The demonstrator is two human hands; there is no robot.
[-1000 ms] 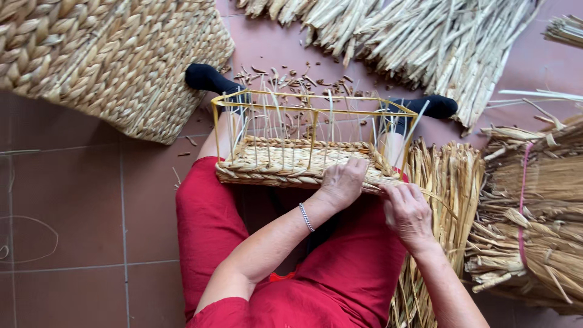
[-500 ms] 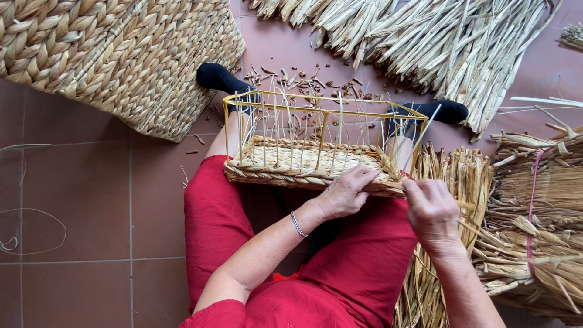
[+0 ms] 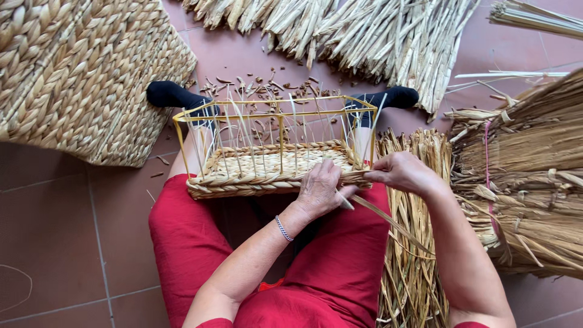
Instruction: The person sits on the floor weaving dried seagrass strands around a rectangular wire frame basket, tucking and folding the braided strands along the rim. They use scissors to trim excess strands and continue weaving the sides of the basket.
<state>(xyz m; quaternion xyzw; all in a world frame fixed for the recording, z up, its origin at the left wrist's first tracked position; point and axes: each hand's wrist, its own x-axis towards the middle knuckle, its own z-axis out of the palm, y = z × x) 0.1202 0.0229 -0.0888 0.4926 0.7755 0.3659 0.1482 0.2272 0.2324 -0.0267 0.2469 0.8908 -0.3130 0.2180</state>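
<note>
The head view looks down at a person sitting on the floor in red trousers point(image 3: 182, 243), with a small basket point(image 3: 273, 170) on their lap. The bottom of the basket is woven, and a few rows of braid go round its low sides. Above that, the yellow wire frame point(image 3: 273, 115) is bare, with thin straws standing up inside it, so most of the sides are not woven yet. The left hand point(image 3: 319, 191) rests on the near edge of the basket, fingers curled down onto the braid; it is hard to tell if it grips a strand. The right hand point(image 3: 404, 173) is pinched shut on a long flat straw point(image 3: 382, 215) right at the basket's near right corner. The straw runs from the fingers down over the lap. A bundle of straw point(image 3: 413, 243) lies by the right leg, and a big woven basket point(image 3: 79, 73) sits off to the left.
</note>
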